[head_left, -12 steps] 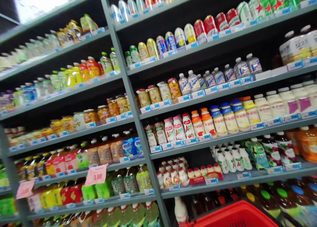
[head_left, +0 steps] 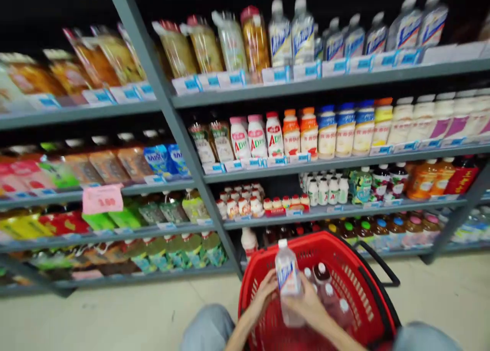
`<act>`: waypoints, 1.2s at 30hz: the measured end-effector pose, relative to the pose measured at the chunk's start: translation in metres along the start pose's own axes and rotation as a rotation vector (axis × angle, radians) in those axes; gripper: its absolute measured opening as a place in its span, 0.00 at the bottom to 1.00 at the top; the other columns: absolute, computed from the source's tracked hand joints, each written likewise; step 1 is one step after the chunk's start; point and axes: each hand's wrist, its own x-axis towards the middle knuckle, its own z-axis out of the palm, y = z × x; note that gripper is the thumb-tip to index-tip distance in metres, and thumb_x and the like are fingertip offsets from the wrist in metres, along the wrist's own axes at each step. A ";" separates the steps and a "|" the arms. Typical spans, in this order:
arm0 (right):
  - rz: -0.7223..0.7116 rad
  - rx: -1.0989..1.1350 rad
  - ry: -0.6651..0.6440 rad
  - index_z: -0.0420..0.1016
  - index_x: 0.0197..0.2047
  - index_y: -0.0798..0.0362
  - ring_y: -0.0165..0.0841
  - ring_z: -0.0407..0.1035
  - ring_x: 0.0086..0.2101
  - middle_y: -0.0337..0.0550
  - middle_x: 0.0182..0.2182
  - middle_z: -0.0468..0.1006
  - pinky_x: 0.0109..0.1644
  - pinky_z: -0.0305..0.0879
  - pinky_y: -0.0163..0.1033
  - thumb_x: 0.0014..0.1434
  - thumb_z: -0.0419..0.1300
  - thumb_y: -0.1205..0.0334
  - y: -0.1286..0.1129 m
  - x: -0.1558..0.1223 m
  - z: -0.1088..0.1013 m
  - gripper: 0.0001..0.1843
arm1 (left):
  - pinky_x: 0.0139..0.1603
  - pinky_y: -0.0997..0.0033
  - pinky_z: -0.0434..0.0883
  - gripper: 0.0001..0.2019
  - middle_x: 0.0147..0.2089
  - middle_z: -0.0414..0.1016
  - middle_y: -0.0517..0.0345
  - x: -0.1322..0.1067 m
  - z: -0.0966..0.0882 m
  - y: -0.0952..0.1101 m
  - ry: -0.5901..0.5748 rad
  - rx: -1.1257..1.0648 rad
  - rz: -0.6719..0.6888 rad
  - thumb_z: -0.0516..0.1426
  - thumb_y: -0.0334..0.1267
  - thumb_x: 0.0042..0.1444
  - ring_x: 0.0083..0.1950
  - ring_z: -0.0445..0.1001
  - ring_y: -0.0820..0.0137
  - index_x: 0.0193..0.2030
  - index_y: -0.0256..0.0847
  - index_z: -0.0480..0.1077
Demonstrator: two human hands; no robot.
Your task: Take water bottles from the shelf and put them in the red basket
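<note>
A red shopping basket [head_left: 367,284] sits low in front of me, between my knees, with several capped bottles inside. Over it, both hands hold a clear water bottle [head_left: 287,277] with a blue and white label and a white cap, upright. My left hand [head_left: 264,292] wraps its left side. My right hand [head_left: 310,305] grips it from the right and below. Both forearms enter from the bottom edge.
Grey store shelves [head_left: 329,162] filled with drink bottles, jars and small milk drinks stand straight ahead, with a slanted upright post [head_left: 172,121] between bays. A pink price tag [head_left: 102,198] hangs at the left. A pale tiled floor [head_left: 115,310] lies below; the basket's black handle [head_left: 377,264] hangs to the right.
The view has tipped downward: the upper can shelves left the frame, and the floor, the whole basket and both hands holding the water bottle came into sight.
</note>
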 end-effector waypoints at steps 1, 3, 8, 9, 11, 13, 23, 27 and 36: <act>-0.022 0.141 0.062 0.75 0.51 0.41 0.52 0.79 0.48 0.47 0.47 0.83 0.57 0.75 0.62 0.45 0.70 0.33 0.001 0.003 -0.007 0.34 | 0.56 0.52 0.74 0.35 0.60 0.76 0.46 -0.002 0.009 -0.007 -0.055 -0.046 -0.041 0.70 0.63 0.48 0.61 0.75 0.47 0.59 0.48 0.75; -0.033 0.285 0.179 0.74 0.48 0.45 0.50 0.80 0.44 0.48 0.41 0.84 0.54 0.76 0.59 0.47 0.71 0.36 0.004 0.007 -0.021 0.31 | 0.45 0.57 0.77 0.39 0.63 0.74 0.42 -0.007 0.028 -0.020 -0.158 -0.114 -0.076 0.71 0.60 0.50 0.55 0.79 0.49 0.66 0.47 0.70; 0.051 0.421 0.314 0.73 0.51 0.50 0.42 0.79 0.40 0.49 0.42 0.84 0.46 0.78 0.46 0.56 0.67 0.35 0.022 0.007 -0.049 0.31 | 0.42 0.60 0.80 0.49 0.60 0.75 0.38 -0.009 0.068 -0.053 -0.244 -0.221 -0.003 0.71 0.51 0.55 0.50 0.81 0.54 0.78 0.49 0.51; 0.063 0.443 0.314 0.72 0.52 0.50 0.42 0.79 0.41 0.49 0.43 0.84 0.45 0.77 0.45 0.57 0.66 0.34 0.027 0.006 -0.051 0.32 | 0.42 0.61 0.80 0.49 0.61 0.75 0.38 -0.008 0.074 -0.057 -0.218 -0.236 0.004 0.71 0.51 0.56 0.52 0.80 0.53 0.78 0.49 0.50; 0.066 0.456 0.316 0.72 0.54 0.51 0.42 0.79 0.41 0.48 0.43 0.84 0.45 0.77 0.44 0.58 0.65 0.34 0.036 0.005 -0.053 0.33 | 0.44 0.61 0.81 0.47 0.63 0.73 0.38 -0.004 0.080 -0.063 -0.171 -0.256 0.002 0.70 0.51 0.57 0.56 0.79 0.51 0.77 0.49 0.51; 0.054 0.430 0.328 0.72 0.53 0.51 0.42 0.79 0.42 0.48 0.44 0.84 0.46 0.77 0.44 0.58 0.65 0.34 0.041 0.006 -0.054 0.32 | 0.45 0.61 0.81 0.45 0.66 0.72 0.38 -0.001 0.083 -0.064 -0.144 -0.270 -0.007 0.70 0.51 0.58 0.59 0.77 0.50 0.76 0.47 0.54; 0.040 0.416 0.301 0.71 0.50 0.49 0.40 0.79 0.40 0.46 0.43 0.83 0.46 0.76 0.44 0.58 0.66 0.36 0.038 0.016 -0.050 0.28 | 0.43 0.61 0.81 0.48 0.58 0.78 0.40 0.002 0.082 -0.054 -0.036 -0.184 0.028 0.72 0.54 0.53 0.56 0.79 0.52 0.73 0.39 0.55; 0.044 0.387 0.282 0.71 0.49 0.50 0.40 0.79 0.39 0.46 0.42 0.83 0.45 0.77 0.44 0.57 0.67 0.36 0.036 0.016 -0.047 0.29 | 0.41 0.65 0.79 0.48 0.57 0.79 0.42 0.000 0.081 -0.053 -0.033 -0.147 0.038 0.72 0.52 0.53 0.52 0.80 0.56 0.73 0.40 0.54; -0.005 0.347 0.233 0.71 0.51 0.50 0.42 0.78 0.47 0.47 0.47 0.82 0.53 0.75 0.47 0.59 0.67 0.39 0.037 0.017 -0.055 0.27 | 0.49 0.64 0.76 0.47 0.52 0.82 0.44 0.004 0.079 -0.060 -0.029 -0.051 0.133 0.72 0.53 0.53 0.50 0.81 0.59 0.72 0.36 0.56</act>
